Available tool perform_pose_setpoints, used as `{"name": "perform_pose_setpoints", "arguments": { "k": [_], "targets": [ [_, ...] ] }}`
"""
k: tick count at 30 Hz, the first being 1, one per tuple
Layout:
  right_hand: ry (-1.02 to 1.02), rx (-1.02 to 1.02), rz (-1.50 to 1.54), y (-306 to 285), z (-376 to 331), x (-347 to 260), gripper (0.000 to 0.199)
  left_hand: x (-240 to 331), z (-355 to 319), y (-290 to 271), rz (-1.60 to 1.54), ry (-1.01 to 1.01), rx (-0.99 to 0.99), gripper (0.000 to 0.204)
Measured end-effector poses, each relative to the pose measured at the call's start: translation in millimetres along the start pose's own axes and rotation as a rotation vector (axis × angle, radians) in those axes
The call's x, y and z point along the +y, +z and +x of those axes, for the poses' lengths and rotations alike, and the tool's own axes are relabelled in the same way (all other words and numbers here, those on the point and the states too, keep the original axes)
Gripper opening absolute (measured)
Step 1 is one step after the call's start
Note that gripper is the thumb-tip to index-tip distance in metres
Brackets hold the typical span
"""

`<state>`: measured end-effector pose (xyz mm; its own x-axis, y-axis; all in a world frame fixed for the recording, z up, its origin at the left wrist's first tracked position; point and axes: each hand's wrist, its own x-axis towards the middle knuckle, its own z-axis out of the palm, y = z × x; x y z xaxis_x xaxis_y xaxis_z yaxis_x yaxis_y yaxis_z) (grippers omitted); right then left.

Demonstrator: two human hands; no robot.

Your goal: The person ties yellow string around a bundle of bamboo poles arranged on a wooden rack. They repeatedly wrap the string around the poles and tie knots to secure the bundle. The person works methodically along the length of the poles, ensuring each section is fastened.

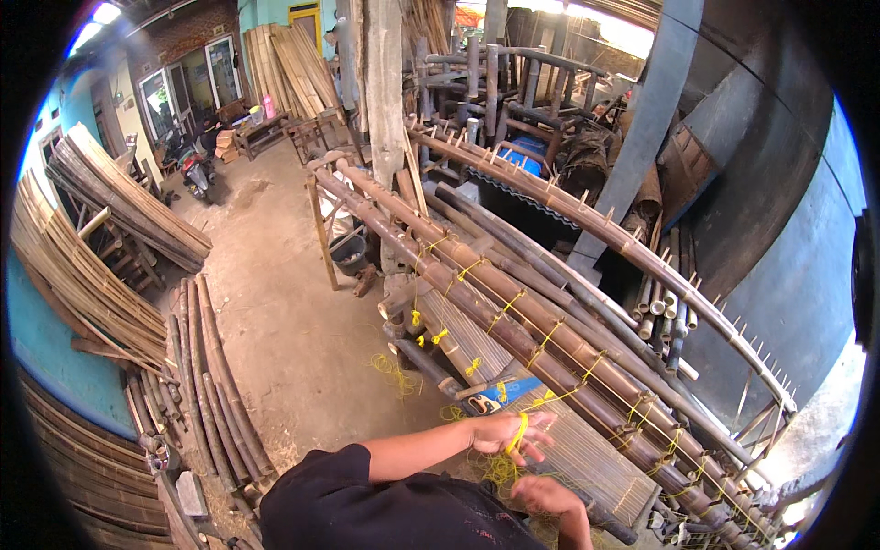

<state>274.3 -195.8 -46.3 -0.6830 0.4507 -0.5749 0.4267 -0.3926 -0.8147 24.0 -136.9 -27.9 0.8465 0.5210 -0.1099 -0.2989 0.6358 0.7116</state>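
My left hand (510,434) reaches out over a slatted bamboo bench (587,449), its fingers spread. A band of yellow string (519,433) is looped around its palm. Just below and to the right is my right hand (548,497), its fingers curled in; what they hold, if anything, does not show. Loose yellow string (500,469) lies tangled beneath the hands. Beyond my left hand, a handsaw with a blue blade (510,392) rests on the bench. Small yellow string bundles (440,336) hang along the bench's left side.
Two long brown bamboo poles (458,284), tied at intervals with yellow string, run diagonally to my right. Farther right is a pole with upright pegs (568,203). Bamboo poles (206,385) and split strips (87,266) lie at left. A dark bucket (349,255) stands beyond the bench.
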Motion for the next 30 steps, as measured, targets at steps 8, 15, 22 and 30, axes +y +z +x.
{"name": "perform_pose_setpoints", "arguments": {
  "k": [8, 15, 22, 30],
  "targets": [
    [-0.046, 0.048, 0.233, 11.3, -17.1, -34.3, 0.02, -19.5, 1.4, 6.4, 0.239, -0.052, 0.125, 0.067],
    [-0.53, 0.478, -0.143, -6.9, 16.9, -24.5, 0.016, -5.0, -13.8, -9.2, 0.015, -0.091, -0.062, 0.058],
    [-0.825, 0.67, -0.478, 44.8, 33.7, -65.7, 0.01, -29.4, -4.9, -20.5, 0.337, -0.287, -0.148, 0.064],
    [-0.456, 0.701, 0.117, -3.2, 63.0, -17.0, 0.02, -27.9, -31.1, -13.5, 0.169, -0.093, 0.226, 0.035]
  ]
}}
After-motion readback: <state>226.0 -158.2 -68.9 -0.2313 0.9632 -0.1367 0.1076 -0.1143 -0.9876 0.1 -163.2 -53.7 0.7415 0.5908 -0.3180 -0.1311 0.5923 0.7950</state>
